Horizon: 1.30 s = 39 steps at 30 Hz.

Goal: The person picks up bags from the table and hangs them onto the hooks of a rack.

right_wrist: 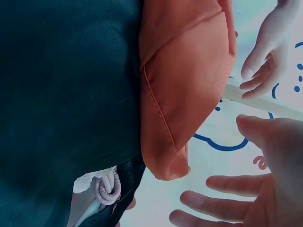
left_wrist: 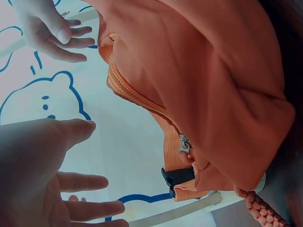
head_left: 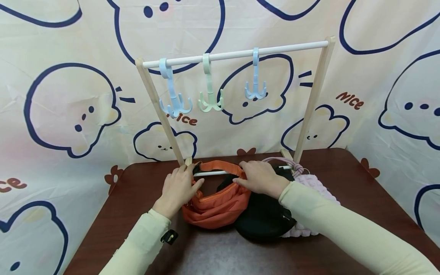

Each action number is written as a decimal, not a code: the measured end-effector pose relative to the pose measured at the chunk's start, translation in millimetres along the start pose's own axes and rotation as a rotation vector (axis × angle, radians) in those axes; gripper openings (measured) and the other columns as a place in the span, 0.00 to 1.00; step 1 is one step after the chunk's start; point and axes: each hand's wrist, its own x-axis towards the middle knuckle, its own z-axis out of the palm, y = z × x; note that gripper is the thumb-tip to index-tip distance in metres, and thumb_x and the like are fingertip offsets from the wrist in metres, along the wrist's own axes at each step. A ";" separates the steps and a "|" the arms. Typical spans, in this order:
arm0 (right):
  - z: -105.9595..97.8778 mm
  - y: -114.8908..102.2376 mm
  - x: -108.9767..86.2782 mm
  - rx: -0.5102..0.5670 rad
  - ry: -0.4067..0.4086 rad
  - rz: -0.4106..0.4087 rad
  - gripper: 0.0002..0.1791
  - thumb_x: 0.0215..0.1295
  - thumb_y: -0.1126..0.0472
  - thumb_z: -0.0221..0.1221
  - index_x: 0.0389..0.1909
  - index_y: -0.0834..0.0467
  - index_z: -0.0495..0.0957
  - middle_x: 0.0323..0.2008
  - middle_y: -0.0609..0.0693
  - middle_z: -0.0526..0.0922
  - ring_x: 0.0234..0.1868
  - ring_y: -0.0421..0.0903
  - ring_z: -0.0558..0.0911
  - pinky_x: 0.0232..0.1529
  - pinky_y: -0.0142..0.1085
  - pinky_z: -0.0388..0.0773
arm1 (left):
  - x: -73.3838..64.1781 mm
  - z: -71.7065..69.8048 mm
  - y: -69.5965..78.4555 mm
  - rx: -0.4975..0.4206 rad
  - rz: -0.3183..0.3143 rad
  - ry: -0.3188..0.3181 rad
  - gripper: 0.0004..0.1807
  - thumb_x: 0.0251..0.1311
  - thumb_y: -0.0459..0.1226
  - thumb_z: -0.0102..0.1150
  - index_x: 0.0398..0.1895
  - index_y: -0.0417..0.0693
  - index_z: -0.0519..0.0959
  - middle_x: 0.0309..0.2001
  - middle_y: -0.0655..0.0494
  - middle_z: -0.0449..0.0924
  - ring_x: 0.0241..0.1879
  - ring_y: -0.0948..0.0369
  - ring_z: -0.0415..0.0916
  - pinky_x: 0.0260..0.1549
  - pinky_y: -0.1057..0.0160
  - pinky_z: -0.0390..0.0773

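Observation:
An orange waist bag (head_left: 216,212) with a zipper (left_wrist: 137,97) lies on the brown table, its strap (head_left: 220,165) arching up behind. My left hand (head_left: 177,188) hovers at the bag's left end, close to the black buckle (left_wrist: 179,178); its fingers are spread and hold nothing. On the other side my right hand (head_left: 262,177) reaches over the bag's right end, fingers extended and apart in the right wrist view. Right beside the orange bag is a black bag (head_left: 264,219), below my right hand. A pale pink puffy bag (head_left: 317,185) lies partly behind it.
Behind the bags stands a wooden rack with a white top bar (head_left: 233,55). Two blue hooks (head_left: 176,105) and a green hook (head_left: 210,102) hang from the bar. A patterned cloth (head_left: 68,179) surrounds the table (head_left: 127,198). A lower white rod (head_left: 210,173) runs behind the orange bag.

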 end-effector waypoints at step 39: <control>12.6 -3.8 30.5 -0.013 -0.072 0.048 0.32 0.70 0.38 0.57 0.61 0.59 0.77 0.46 0.55 0.84 0.40 0.50 0.83 0.40 0.46 0.81 | 26.9 10.2 -10.1 -0.037 0.002 -0.086 0.33 0.68 0.52 0.61 0.68 0.39 0.72 0.62 0.38 0.77 0.55 0.40 0.79 0.50 0.41 0.81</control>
